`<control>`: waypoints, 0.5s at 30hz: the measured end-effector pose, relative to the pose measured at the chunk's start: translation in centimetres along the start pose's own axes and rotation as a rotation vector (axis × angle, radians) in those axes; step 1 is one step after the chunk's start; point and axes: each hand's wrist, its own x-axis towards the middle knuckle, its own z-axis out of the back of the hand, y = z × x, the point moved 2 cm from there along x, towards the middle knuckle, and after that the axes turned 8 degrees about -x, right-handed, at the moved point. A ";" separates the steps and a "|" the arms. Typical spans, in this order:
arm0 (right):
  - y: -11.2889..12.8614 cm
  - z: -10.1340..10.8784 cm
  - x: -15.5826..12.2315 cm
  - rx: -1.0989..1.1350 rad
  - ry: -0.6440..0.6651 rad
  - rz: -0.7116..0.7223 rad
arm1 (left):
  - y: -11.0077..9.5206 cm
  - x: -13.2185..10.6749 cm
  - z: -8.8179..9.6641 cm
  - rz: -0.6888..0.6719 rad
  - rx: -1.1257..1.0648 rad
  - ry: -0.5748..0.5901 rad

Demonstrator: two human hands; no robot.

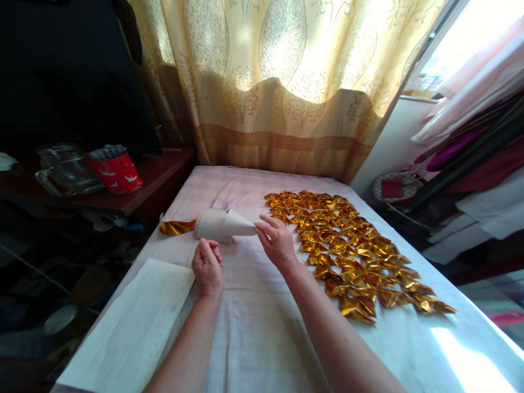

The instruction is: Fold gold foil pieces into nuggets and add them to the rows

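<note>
A cream paper cone (221, 224) lies on its side on the pale cloth-covered table (254, 327), its tip pointing right. My right hand (277, 240) pinches the cone's tip with its fingertips. My left hand (207, 265) rests just below the cone's wide end, fingers curled in, not touching it as far as I can see. A strip of gold foil (177, 227) sticks out to the left of the cone's wide end. Many folded gold foil pieces (352, 251) lie in rows to the right of my right hand.
A stack of cream paper sheets (131, 327) lies at the table's left front. On a dark wooden shelf at left stand a glass jug (65, 169) and a red cup (117, 170). A patterned curtain (282, 82) hangs behind; cloth and rods are piled at right.
</note>
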 end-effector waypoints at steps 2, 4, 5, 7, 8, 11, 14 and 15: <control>-1.3 1.3 -1.7 0.045 -0.017 -0.074 | -0.2 0.0 -0.1 -0.045 0.009 -0.007; -2.2 2.4 -3.5 0.084 0.004 -0.100 | -0.5 -0.2 -0.2 -0.088 0.022 0.011; -2.5 3.0 -4.4 0.090 0.020 -0.098 | -0.6 -0.4 -0.3 -0.103 0.026 0.030; -3.0 3.9 -6.0 0.072 0.030 -0.098 | -0.9 -0.9 -0.6 -0.128 0.048 0.127; -3.2 4.3 -6.7 0.053 0.034 -0.096 | -0.9 -1.2 -0.8 -0.139 0.072 0.210; -3.5 5.1 -8.1 -0.004 0.052 -0.073 | -0.9 -2.1 -1.5 -0.158 0.168 0.520; -3.6 5.3 -8.9 -0.022 0.067 -0.045 | -0.7 -2.7 -2.0 -0.158 0.228 0.674; -3.6 5.2 -9.0 -0.013 0.068 -0.040 | -0.6 -2.8 -2.2 -0.156 0.236 0.679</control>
